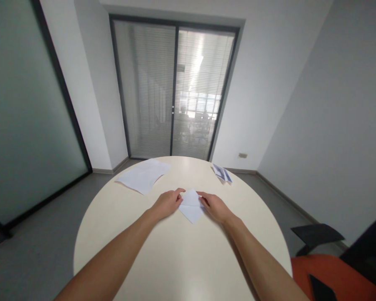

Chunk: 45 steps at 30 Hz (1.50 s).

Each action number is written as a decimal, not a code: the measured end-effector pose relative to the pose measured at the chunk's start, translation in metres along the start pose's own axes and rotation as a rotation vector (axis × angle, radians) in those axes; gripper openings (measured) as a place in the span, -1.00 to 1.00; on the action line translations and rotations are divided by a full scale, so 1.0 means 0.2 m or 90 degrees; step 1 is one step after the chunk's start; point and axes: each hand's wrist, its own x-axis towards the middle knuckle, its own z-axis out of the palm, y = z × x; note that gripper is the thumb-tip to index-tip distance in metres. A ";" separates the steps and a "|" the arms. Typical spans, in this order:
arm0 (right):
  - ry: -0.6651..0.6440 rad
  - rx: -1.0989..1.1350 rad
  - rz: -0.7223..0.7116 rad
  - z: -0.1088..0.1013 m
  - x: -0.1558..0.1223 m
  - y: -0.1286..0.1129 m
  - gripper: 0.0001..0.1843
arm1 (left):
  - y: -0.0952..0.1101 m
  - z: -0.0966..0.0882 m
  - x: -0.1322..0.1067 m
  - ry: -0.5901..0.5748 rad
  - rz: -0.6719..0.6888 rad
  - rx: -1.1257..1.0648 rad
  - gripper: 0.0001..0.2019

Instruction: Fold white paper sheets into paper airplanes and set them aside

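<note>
A small folded sheet of white paper [191, 211] lies near the middle of the table, one corner pointing toward me and a crease running across it. My left hand [169, 203] grips its left edge, fingers curled and thumb against the paper. On the opposite side my right hand [215, 206] pinches the right edge between thumb and fingers. Parts of both edges are hidden under the fingers.
The round cream table [188, 259] carries a larger white sheet [144, 175] at the far left and a folded paper piece [222, 173] at the far right. A chair with an orange seat [335, 276] stands at the right. Behind is a glass door with blinds [150, 92].
</note>
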 end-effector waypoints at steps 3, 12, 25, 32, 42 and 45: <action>0.015 -0.009 0.022 0.01 0.00 0.00 -0.54 | -0.01 0.01 0.00 0.005 0.007 0.006 -0.60; 0.033 0.008 -0.049 0.02 0.00 0.02 -0.60 | 0.00 0.01 -0.01 0.010 0.083 0.006 -0.55; -0.013 -0.001 -0.140 0.05 0.01 -0.02 -0.64 | -0.01 0.05 0.00 -0.029 0.133 0.037 -0.68; -0.023 0.008 -0.131 0.02 0.01 0.01 -0.69 | 0.01 0.04 -0.01 -0.023 0.136 0.040 -0.72; -0.051 -0.020 -0.163 -0.04 -0.01 -0.07 -0.70 | 0.01 0.02 0.00 -0.056 0.169 0.051 -0.73; -0.058 -0.026 -0.167 -0.04 -0.01 -0.07 -0.72 | 0.02 0.02 0.00 -0.064 0.166 0.057 -0.72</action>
